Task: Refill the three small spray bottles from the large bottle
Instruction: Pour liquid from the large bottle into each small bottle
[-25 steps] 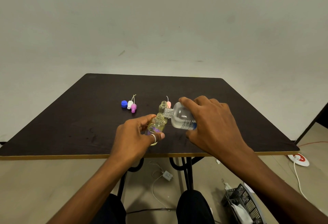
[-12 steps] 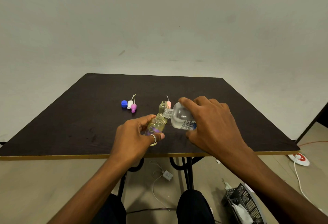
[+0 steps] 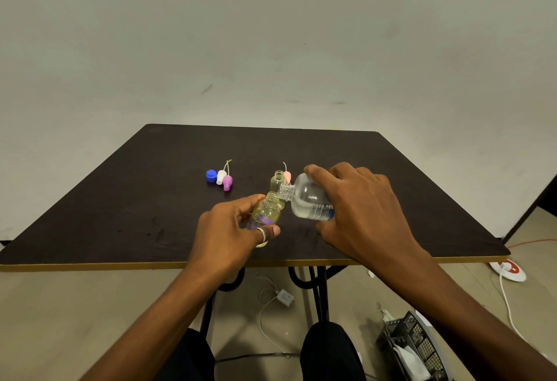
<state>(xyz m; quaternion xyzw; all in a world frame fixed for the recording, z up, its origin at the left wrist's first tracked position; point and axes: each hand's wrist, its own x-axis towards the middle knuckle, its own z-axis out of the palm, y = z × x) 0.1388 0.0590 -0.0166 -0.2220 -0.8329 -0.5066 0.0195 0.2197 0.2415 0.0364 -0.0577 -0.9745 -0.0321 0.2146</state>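
A pale, bare wall fills the upper half of the head view, and below it a dark desk (image 3: 391,184) with a light front edge spans the middle of the frame.

Just left of centre, the left hand (image 3: 232,236) curls its fingers and ringed thumb around a small spray bottle (image 3: 266,213). The bottle is clear and yellowish, has no cap, and tilts a little to the right above the desk. To its right, the right hand (image 3: 361,214) grips the large bottle (image 3: 307,199) from above. That bottle is tipped nearly level, with its threaded neck just at the small bottle's open mouth. Whether liquid is running cannot be told.

Behind the two mouths a second small bottle (image 3: 278,180) stands upright and open, with a pink spray cap (image 3: 287,176) just beside it.

Further left on the desk lie a blue cap (image 3: 211,175), a white spray cap (image 3: 221,176) and a purple spray cap (image 3: 227,183), close together.

On the floor at lower right are a dark basket (image 3: 413,347) and a white round socket (image 3: 508,270).
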